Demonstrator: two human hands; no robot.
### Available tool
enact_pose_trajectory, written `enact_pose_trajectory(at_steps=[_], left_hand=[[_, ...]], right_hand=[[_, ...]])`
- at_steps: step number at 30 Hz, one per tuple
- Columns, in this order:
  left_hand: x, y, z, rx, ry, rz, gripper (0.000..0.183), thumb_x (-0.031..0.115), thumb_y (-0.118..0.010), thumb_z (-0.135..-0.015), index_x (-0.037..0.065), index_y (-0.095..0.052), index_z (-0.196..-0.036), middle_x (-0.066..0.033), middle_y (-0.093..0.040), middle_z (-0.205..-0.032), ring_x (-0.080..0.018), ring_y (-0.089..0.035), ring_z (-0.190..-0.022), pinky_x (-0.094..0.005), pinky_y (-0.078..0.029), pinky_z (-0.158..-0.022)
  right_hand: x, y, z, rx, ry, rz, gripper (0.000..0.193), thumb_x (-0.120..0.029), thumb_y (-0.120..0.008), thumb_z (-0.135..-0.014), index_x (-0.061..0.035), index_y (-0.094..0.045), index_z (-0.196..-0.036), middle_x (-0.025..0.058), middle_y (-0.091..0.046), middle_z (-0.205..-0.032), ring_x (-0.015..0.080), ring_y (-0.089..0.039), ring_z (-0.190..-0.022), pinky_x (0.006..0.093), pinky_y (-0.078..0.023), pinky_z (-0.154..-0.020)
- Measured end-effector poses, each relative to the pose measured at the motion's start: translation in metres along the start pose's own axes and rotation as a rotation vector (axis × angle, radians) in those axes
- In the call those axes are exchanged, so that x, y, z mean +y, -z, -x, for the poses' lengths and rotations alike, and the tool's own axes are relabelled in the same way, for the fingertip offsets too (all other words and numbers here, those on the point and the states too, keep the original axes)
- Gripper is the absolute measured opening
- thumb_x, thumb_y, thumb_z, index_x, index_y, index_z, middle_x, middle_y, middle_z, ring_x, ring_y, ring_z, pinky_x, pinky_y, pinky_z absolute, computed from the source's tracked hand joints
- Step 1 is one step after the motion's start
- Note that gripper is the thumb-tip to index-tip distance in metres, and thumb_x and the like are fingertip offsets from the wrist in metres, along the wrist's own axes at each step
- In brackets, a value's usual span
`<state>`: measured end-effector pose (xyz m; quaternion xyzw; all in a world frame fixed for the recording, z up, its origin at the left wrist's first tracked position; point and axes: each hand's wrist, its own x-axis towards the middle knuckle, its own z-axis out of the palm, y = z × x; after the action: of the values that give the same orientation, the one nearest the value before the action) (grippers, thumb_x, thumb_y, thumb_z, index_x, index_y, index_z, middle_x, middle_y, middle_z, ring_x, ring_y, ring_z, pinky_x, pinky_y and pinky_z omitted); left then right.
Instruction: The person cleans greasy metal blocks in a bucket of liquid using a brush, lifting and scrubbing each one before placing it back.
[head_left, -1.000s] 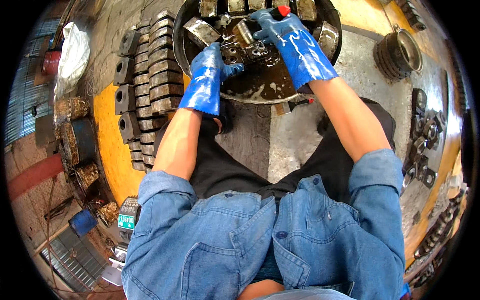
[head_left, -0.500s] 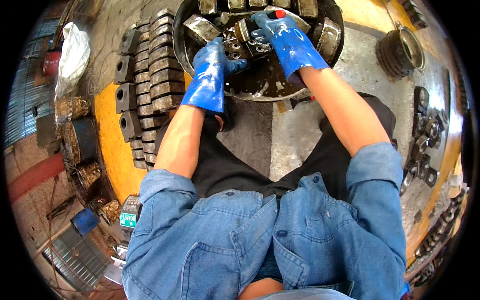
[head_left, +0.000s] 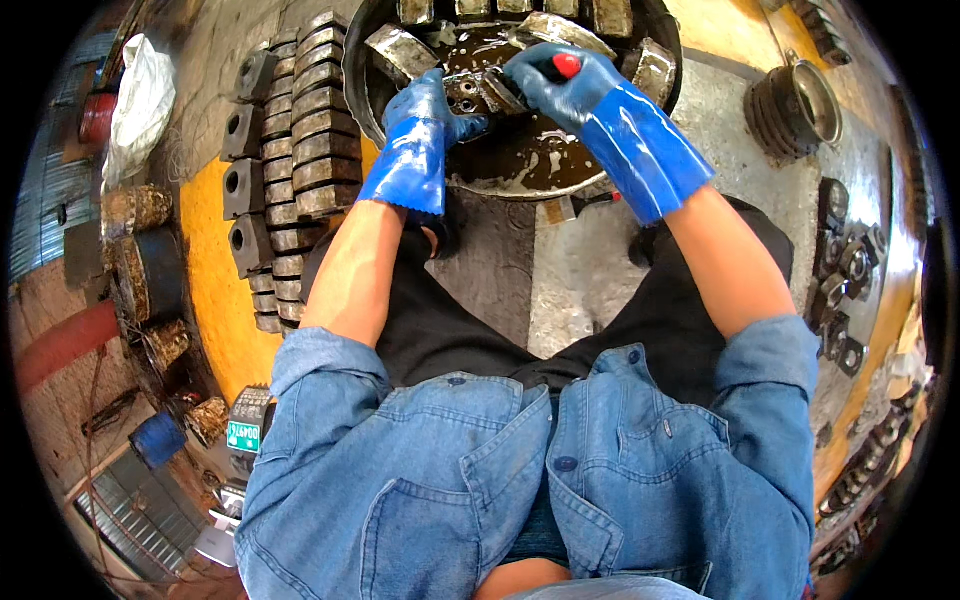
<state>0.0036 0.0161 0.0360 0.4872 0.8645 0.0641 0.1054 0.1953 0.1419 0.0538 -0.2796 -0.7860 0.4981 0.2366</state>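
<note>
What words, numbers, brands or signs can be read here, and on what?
Green label on a dark device, lower left: white characters, which I won't copy out.
Pale device below it: any marking is too small to read.
Blue gloves, metal parts: no legible lettering.

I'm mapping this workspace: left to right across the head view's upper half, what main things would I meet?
White bag, bored metal blocks, lined-up metal blocks, left hand, right hand, ribbed metal cylinder.

On the grey and yellow floor (head_left: 580, 285), we see a round, dark metal basin (head_left: 361, 95), rows of worn brownish metal blocks (head_left: 325, 125) and a ribbed metal cylinder (head_left: 772, 125).
</note>
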Motion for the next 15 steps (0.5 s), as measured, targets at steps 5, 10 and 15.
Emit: enact_pose_trajectory(at_steps=[5,10,15], left_hand=[[0.004,0.003,0.001,-0.009,0.05,-0.031,0.093,0.049,-0.096,-0.062,0.002,-0.061,-0.134,-0.025,-0.071,-0.123,-0.0391,-0.068,-0.116,-0.0457,-0.054,-0.1],[-0.006,-0.006,0.002,0.061,-0.031,-0.024,0.088,0.045,-0.095,-0.064,0.003,-0.062,-0.134,-0.0242,-0.072,-0.12,-0.0397,-0.069,-0.114,-0.0448,-0.055,-0.098],[-0.009,-0.008,-0.003,0.04,0.021,-0.071,0.086,0.045,-0.096,-0.064,0.004,-0.062,-0.133,-0.0233,-0.072,-0.121,-0.0388,-0.068,-0.115,-0.0439,-0.054,-0.1]], right_hand=[[0.008,-0.017,0.022,-0.202,0.468,0.162,0.02,-0.009,-0.076,-0.091,-0.0087,-0.077,-0.11,0.0153,-0.076,-0.109,0.0328,-0.075,-0.098,0.0397,-0.061,-0.086],[-0.006,-0.002,0.019,-0.182,0.608,0.4,0.025,-0.005,-0.077,-0.085,-0.0094,-0.075,-0.109,0.0135,-0.075,-0.113,0.0375,-0.073,-0.097,0.0422,-0.061,-0.082],[-0.004,-0.007,0.021,-0.319,0.673,0.457,0.032,-0.004,-0.075,-0.083,-0.012,-0.072,-0.113,0.0116,-0.072,-0.121,0.0359,-0.073,-0.095,0.0418,-0.06,-0.079]])
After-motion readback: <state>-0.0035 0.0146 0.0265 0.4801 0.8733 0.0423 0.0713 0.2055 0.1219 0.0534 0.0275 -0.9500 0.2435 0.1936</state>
